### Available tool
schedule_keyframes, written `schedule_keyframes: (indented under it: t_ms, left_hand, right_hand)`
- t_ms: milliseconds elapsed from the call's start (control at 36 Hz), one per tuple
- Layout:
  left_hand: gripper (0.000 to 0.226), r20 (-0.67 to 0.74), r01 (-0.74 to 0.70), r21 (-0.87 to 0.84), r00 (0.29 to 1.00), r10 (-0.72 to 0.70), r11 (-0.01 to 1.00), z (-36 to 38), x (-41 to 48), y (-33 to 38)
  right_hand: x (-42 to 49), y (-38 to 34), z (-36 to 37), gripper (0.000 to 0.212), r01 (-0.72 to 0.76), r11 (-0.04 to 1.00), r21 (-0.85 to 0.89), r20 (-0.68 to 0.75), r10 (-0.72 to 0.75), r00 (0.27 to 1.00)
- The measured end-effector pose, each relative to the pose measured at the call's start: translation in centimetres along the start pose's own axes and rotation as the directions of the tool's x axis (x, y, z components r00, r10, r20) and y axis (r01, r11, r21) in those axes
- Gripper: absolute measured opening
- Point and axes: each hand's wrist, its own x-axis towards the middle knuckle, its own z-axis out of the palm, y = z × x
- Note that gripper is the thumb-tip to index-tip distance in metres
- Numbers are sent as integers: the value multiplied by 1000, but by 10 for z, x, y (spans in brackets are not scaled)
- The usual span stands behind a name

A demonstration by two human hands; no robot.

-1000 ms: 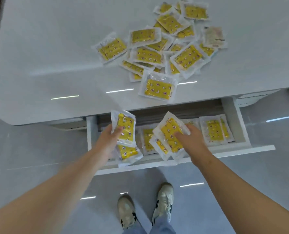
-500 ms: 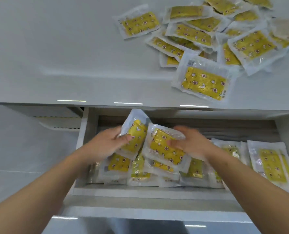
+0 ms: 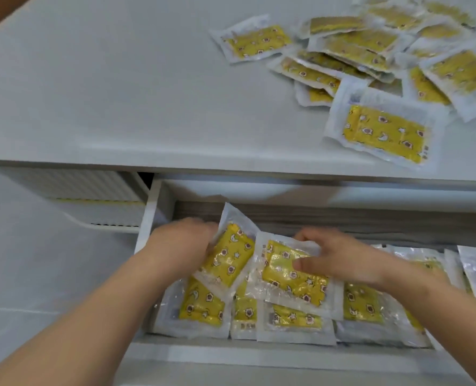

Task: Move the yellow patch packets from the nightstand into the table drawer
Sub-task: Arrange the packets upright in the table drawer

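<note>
Both my hands are inside the open drawer (image 3: 150, 218) under the white tabletop (image 3: 106, 93). My left hand (image 3: 181, 246) grips a tilted yellow patch packet (image 3: 228, 256) by its left edge. My right hand (image 3: 334, 259) holds a second yellow packet (image 3: 295, 277), thumb on top, low over the packets lying in the drawer. Several yellow packets (image 3: 203, 305) lie side by side on the drawer floor. A heap of several more packets (image 3: 356, 48) covers the tabletop at the upper right, with one packet (image 3: 384, 132) nearest the table's front edge.
The drawer's front panel (image 3: 259, 355) runs across the bottom of the view. A white ribbed part (image 3: 78, 188) sits under the tabletop left of the drawer. Pale glossy floor (image 3: 36, 274) shows at the left.
My head has come lower and closer to the drawer. Both hands have gone deeper into the drawer with their packets, which now sit just above the packets lying there.
</note>
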Motion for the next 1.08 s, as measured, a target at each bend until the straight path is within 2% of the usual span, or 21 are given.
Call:
schedule_keyframes:
  t_ms: [139, 250, 333, 389, 417, 472, 528, 583, 639, 694, 778, 833, 889, 1000, 1083]
  left_hand:
    - [16, 41, 61, 49, 997, -63, 997, -6, 8, -1]
    - [20, -98, 67, 48, 993, -62, 997, -7, 9, -2]
    - [30, -133, 71, -102, 987, -85, 992, -11, 6, -8]
    - [25, -123, 61, -254, 988, -94, 965, -14, 2, -11]
    - [18, -115, 50, -348, 989, -96, 936, -16, 0, -14]
    - [2, -55, 46, -586, 994, -97, 809, -19, -4, -15]
    - [17, 22, 68, -753, 997, -78, 655, -20, -8, -13]
    - [21, 44, 83, -832, 995, -85, 548, -19, -8, -10]
    - [26, 49, 96, -905, 991, -123, 415, -18, -8, -5]
    - [32, 49, 98, -936, 987, -151, 338, -18, -8, 2]
    - [49, 60, 106, -935, 988, -143, 339, -17, -7, 7]
    - [61, 83, 120, -925, 990, -117, 360, -17, -9, 10]
    - [67, 106, 132, -922, 990, -90, 364, -16, -12, 14]
    - [54, 164, 165, -936, 986, -31, 311, -20, -14, 31]
    - [50, 136, 134, -945, 991, -13, 298, -26, -9, 61]
  right_hand:
    - [-2, -5, -3, 47, 35, 999, -35, -6, -35, 999]
    - [-3, -6, -5, 33, 54, 996, -69, 6, -54, 999]
    - [-4, -6, -6, 24, 67, 986, -152, 18, -65, 998]
    - [-5, -6, -7, 24, 74, 978, -195, 22, -71, 997]
    - [-5, -5, -8, 25, 78, 974, -212, 18, -76, 997]
    - [-6, -4, -11, 27, 89, 964, -250, -7, -94, 996]
    - [-8, -6, -16, 30, 110, 960, -258, -46, -126, 991]
    - [-12, -7, -24, 25, 121, 966, -228, -94, -145, 985]
    - [-17, -5, -34, 16, 100, 987, -129, -130, -116, 985]
    - [-22, 1, -42, 14, 85, 995, 60, -158, -74, 985]
    - [-27, 10, -49, 28, 73, 935, 348, -199, -2, 980]
    - [-31, 15, -49, 47, 66, 861, 504, -152, 13, 988]
    - [-37, 21, -49, 58, 62, 811, 582, -94, -9, 996]
    - [-50, 39, -58, 63, 24, 735, 678, -38, 1, 999]
    - [-59, 50, -66, 51, 8, 668, 744, -48, 41, 998]
